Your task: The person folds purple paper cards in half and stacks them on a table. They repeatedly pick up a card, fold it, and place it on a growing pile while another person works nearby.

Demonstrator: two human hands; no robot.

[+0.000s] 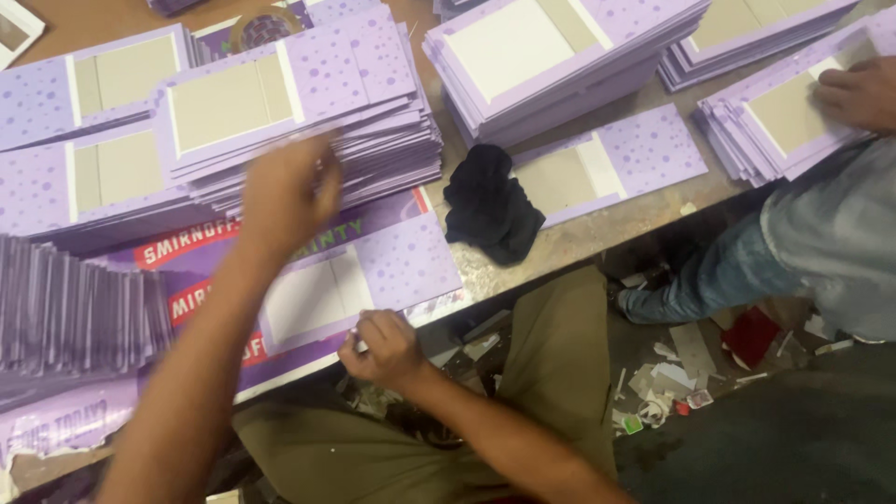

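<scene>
Fingers (313,173) of the left hand (285,191) are blurred, bunched loosely against the top sheet of a tall stack of purple dotted cards (299,103); whether they pinch that sheet I cannot tell. At the near table edge, the right hand (383,347) is curled shut on a small pale scrap (360,346), just below a single purple card (359,280) lying flat on the table (579,238). A black cloth (490,205) lies crumpled to the right, beside another loose card (607,163). At the far right a co-worker's hand (859,93) rests on a separate stack (784,121). Paper scraps (672,373) litter the floor below.
</scene>
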